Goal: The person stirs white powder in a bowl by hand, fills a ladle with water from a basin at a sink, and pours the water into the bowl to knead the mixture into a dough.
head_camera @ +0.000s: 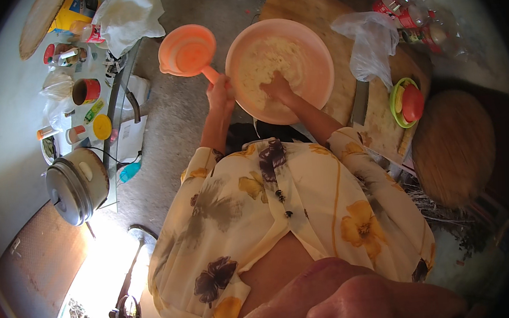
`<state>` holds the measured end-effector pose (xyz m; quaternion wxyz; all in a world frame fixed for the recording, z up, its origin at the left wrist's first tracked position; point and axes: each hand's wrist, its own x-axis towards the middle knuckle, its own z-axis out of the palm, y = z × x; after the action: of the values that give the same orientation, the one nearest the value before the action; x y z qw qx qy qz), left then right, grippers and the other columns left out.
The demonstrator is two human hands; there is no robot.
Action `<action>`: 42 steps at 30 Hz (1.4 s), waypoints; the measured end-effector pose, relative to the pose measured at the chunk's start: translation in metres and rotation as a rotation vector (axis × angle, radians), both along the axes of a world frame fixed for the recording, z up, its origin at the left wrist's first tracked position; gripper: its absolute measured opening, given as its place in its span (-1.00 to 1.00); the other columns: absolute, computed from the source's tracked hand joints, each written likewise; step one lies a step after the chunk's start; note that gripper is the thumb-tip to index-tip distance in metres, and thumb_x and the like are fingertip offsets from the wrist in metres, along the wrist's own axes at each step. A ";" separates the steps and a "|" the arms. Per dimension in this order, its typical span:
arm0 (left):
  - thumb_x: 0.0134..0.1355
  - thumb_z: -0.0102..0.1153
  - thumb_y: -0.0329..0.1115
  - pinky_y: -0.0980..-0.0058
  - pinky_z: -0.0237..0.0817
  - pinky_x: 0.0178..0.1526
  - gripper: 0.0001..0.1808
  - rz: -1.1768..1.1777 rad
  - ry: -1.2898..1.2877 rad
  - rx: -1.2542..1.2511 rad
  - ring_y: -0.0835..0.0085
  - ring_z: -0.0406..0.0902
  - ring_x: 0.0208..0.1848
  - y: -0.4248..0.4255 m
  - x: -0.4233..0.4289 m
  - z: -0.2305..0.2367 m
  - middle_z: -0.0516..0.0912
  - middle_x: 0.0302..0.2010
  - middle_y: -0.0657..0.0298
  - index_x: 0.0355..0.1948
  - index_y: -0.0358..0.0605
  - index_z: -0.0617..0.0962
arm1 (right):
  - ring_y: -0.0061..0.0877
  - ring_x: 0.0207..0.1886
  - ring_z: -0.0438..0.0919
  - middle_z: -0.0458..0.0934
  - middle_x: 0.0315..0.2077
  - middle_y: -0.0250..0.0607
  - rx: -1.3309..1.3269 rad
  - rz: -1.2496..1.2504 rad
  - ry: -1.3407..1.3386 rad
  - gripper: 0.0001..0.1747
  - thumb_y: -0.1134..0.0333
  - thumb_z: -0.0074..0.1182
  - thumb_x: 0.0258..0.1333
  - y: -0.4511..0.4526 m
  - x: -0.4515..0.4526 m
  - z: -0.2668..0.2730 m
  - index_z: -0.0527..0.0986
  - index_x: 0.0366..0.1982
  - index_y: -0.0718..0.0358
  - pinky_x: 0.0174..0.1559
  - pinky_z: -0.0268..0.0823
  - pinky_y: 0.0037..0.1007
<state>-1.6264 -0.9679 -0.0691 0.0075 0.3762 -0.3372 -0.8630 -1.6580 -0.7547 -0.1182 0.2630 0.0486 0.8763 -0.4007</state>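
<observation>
My left hand (221,93) is closed around the handle of an orange plastic ladle (187,50), whose bowl is to the left of a large pink plastic basin (323,70). The hand is close beside the basin's left rim. Inside the basin lies a pale, wet flour mixture (268,52), uneven and partly smeared on the bottom. My right hand (278,86) reaches over the near right rim with its fingers spread in the mixture; the fingertips are partly hidden in it. Whether liquid is in the ladle I cannot tell.
The basin overlaps a wooden board (289,3) at the right. A cleaver (360,103), a clear plastic bag (369,44) and a green dish (396,103) with red and yellow food are further right. At left, a glass table (110,125) bears jars and a metal-lidded pot (71,191).
</observation>
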 end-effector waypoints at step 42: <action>0.19 0.19 -0.43 0.48 0.44 -0.25 -0.81 -0.018 -0.024 0.016 0.45 0.54 -0.28 -0.002 0.004 -0.006 0.55 -0.30 0.27 -0.18 -0.23 0.51 | 0.09 0.04 0.49 0.42 0.07 0.15 0.218 0.682 0.146 -0.46 0.50 0.05 -0.02 0.069 0.017 0.070 0.50 0.10 0.14 0.09 0.35 -0.07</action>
<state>-1.6221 -0.9701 -0.0753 -0.0074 0.3837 -0.3339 -0.8610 -1.6407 -0.6853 -0.0482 0.3116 -0.2476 0.8960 -0.1966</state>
